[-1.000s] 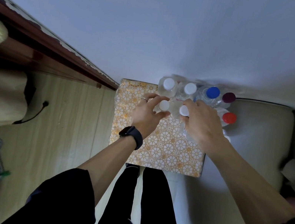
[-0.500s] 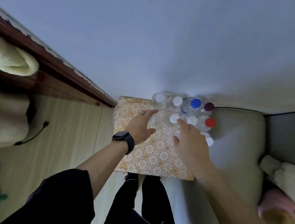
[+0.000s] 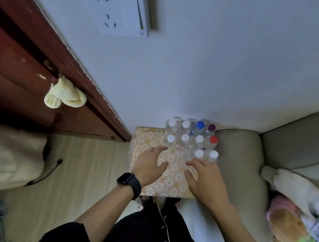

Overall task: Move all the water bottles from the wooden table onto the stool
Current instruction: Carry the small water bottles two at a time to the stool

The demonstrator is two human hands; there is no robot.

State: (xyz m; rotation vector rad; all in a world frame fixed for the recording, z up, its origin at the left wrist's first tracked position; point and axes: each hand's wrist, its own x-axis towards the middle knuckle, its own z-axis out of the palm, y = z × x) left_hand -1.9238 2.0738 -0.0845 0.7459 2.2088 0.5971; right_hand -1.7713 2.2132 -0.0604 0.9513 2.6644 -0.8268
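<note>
Several clear water bottles (image 3: pixel 185 139) with white, blue, purple and red caps stand packed together at the far end of a stool (image 3: pixel 147 140) covered in an orange floral pattern. My left hand (image 3: pixel 150 166), with a ring and a black watch, hovers over the stool's middle with fingers spread, holding nothing. My right hand (image 3: pixel 205 178) is just in front of the two nearest white-capped bottles (image 3: pixel 205 155), fingers apart and empty. Neither hand touches a bottle.
A grey wall with a white socket plate (image 3: pixel 118 6) rises behind the stool. A dark red wooden door (image 3: pixel 26 69) with a cloth-wrapped handle (image 3: pixel 64 95) is at left. A beige sofa (image 3: pixel 253 157) with clothes and bags lies to the right, bedding to the left.
Both hands have let go of the two white-capped bottles and pulled back toward me. The camera has tilted up, showing more wall and the socket.
</note>
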